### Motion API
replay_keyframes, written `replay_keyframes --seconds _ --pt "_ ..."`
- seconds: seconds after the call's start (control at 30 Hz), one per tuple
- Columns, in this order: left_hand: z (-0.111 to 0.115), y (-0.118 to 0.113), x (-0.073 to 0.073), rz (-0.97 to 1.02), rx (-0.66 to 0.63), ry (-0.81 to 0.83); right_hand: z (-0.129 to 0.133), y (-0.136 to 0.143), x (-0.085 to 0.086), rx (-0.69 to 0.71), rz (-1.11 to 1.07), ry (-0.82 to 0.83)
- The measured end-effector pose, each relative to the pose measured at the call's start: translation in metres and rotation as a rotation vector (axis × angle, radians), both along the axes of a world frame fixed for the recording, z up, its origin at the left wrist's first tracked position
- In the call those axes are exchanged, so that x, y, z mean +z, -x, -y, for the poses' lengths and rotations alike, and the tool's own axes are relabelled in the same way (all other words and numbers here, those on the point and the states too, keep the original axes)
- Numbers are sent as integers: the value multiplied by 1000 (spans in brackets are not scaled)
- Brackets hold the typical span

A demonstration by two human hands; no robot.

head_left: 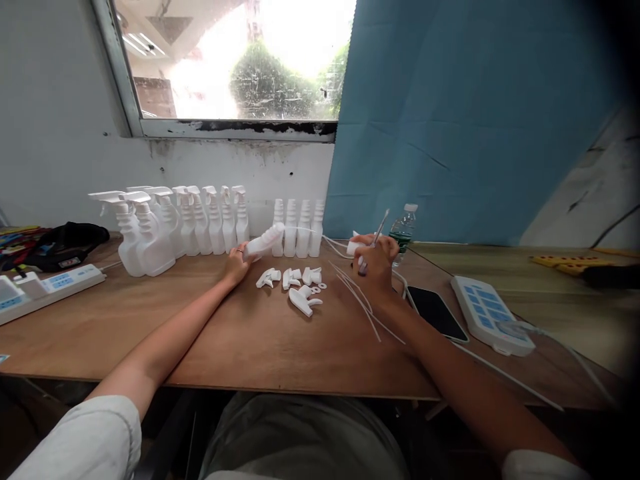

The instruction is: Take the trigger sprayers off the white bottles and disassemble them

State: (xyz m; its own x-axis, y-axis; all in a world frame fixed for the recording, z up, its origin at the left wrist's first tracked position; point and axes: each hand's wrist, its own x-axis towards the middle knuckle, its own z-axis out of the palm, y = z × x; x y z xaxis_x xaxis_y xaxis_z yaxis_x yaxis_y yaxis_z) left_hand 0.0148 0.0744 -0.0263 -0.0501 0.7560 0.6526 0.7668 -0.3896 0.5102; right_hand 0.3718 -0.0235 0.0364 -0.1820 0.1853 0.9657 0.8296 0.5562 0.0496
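My left hand [238,265] is closed around the base of a white spray bottle [265,241], tilted so its open neck points right. My right hand [376,263] grips a white trigger spray head [354,247], partly hidden by the fingers. A slim tool with a metal tip [382,225] also sticks up from that hand; its kind is unclear. Thin white tubing runs between the bottle's neck and the right hand. On the table between my hands lie several loose trigger heads [303,301] and small white rings [316,290]. Loose thin tubes [367,310] lie by my right wrist.
Capped spray bottles [150,240] stand in rows at the back left, with uncapped bottles [303,233] beside them. To the right are a water bottle [404,230], a phone [435,312] and a power strip [487,313]. Another power strip [55,285] lies left.
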Motion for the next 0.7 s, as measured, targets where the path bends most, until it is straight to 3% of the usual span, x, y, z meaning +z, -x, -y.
replay_keyframes --seconds 0.17,0.4,0.6,0.7 --pt "-25 -22 2 196 120 120 -10 -1 -6 23 -99 33" --pt "-60 -69 0 290 204 116 -9 7 -8 50 -207 112" --pt "-73 -68 -2 404 199 163 -7 9 -6 78 -275 165" --pt "-73 -64 -3 459 151 208 -11 11 -8 186 -409 266"
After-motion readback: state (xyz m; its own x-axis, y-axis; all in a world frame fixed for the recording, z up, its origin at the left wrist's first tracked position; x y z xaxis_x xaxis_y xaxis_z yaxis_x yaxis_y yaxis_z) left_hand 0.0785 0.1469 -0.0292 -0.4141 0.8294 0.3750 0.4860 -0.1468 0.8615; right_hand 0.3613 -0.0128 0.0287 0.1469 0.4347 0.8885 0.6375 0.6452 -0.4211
